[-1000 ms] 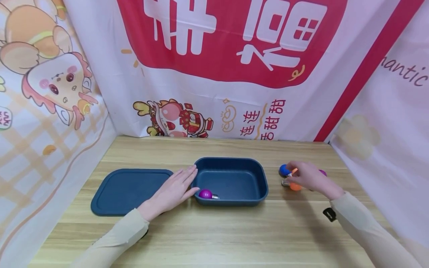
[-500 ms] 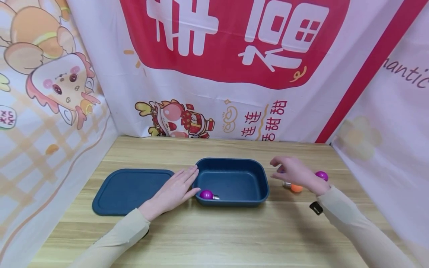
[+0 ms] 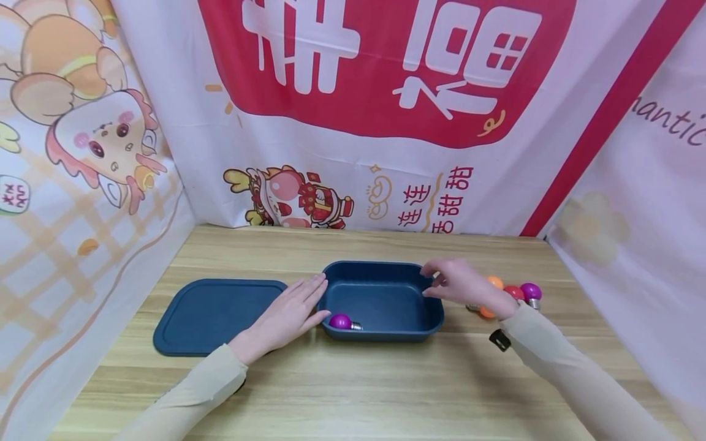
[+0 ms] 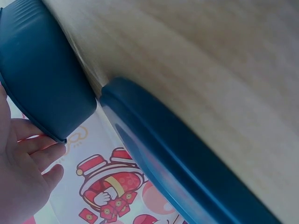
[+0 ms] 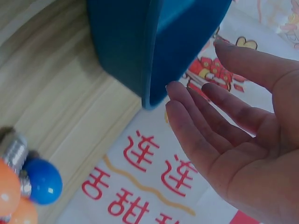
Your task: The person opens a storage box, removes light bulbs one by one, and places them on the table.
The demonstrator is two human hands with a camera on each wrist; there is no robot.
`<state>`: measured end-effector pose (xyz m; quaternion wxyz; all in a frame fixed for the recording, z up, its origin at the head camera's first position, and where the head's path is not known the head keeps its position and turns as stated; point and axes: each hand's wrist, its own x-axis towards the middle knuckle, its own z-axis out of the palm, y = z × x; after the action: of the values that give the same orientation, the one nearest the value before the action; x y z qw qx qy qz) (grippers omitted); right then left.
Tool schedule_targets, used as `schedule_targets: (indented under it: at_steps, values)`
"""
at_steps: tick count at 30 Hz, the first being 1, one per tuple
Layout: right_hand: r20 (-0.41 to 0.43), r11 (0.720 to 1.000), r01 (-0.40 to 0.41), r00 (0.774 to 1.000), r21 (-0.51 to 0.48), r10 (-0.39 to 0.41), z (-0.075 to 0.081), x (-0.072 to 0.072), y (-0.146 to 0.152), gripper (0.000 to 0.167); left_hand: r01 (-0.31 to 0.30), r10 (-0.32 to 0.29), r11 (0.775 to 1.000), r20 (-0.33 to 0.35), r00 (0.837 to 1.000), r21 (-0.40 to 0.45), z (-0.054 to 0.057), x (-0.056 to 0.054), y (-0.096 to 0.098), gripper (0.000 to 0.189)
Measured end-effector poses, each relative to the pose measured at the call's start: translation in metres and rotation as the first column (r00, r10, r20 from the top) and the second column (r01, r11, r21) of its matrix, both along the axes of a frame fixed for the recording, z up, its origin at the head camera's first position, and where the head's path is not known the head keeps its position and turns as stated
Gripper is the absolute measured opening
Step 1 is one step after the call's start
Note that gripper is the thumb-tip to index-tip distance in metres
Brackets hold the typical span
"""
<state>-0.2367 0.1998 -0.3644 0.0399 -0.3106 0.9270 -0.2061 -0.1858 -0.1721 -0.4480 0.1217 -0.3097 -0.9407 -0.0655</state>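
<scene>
My left hand lies flat with straight fingers against the left end of a dark blue open box. Inside the box's front left corner rests a purple light bulb. Over the right rim hovers my right hand, fingers loosely bent and nothing between them in the right wrist view. Beyond that hand, on the table, sit several bulbs: an orange bulb, a red bulb, another purple bulb and a blue bulb, which the hand hides in the head view.
A flat dark blue lid lies left of the box, partly under my left forearm's line of sight. Printed cloth hangs at the back and both sides of the wooden table.
My right hand has moved left from the bulbs to the box's right rim, uncovering the red bulb and an orange one. The left hand stays in place against the box.
</scene>
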Motion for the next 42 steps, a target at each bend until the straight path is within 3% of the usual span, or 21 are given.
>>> schedule_targets:
  at_steps: [8, 15, 22, 30, 42]
  values:
    - [0.025, 0.995, -0.097, 0.995, -0.004, 0.097, -0.014, 0.0, -0.023, 0.033, 0.001, -0.001, 1.0, 0.0, 1.0, 0.002, -0.001, 0.001, 0.0, 0.065]
    - [0.117, 0.992, -0.128, 0.985, 0.009, 0.126, -0.016, 0.003, -0.044, 0.036, 0.002, -0.002, 1.0, -0.01, 1.0, -0.001, -0.001, 0.0, 0.0, 0.066]
    - [0.142, 0.978, -0.21, 0.968, -0.003, 0.208, -0.019, 0.004, -0.067, 0.033, 0.0, 0.0, 1.0, -0.005, 1.0, 0.003, -0.003, 0.0, 0.0, 0.066]
    - [0.224, 0.973, -0.229, 0.948, -0.009, 0.225, -0.024, 0.006, -0.089, 0.033, 0.001, -0.001, 1.0, -0.003, 1.0, 0.003, -0.003, -0.001, -0.001, 0.066]
    - [0.238, 0.954, -0.299, 0.925, -0.019, 0.295, -0.035, 0.006, -0.112, 0.032, 0.006, -0.006, 1.0, 0.001, 1.0, 0.006, -0.002, -0.001, -0.001, 0.066]
